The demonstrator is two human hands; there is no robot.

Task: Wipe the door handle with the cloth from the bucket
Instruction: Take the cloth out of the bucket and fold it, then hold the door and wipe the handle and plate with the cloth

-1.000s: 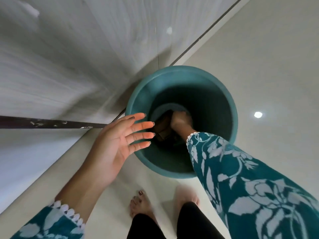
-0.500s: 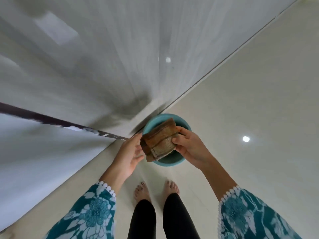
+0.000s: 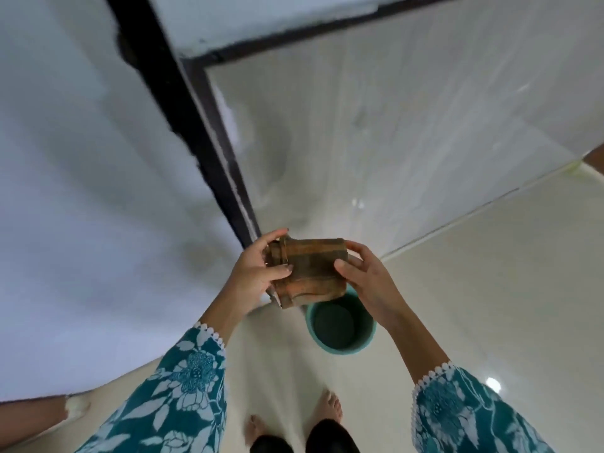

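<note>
A folded brown cloth [image 3: 310,273] is held up in front of me between both hands. My left hand [image 3: 258,273] grips its left end with the thumb across the front. My right hand [image 3: 362,276] holds its right end with fingers wrapped behind. Straight below the cloth, a teal bucket [image 3: 340,344] stands on the pale floor, its inside dark. No door handle is in view.
A black frame post [image 3: 192,125] runs down between a white wall on the left and a pale glossy panel [image 3: 392,142] on the right. My bare feet [image 3: 330,410] stand on the tiled floor just behind the bucket.
My right hand pulled the cloth out of the bucket and raised it; my left hand took hold of its other end. The view rose, so the bucket now looks small and far below.
</note>
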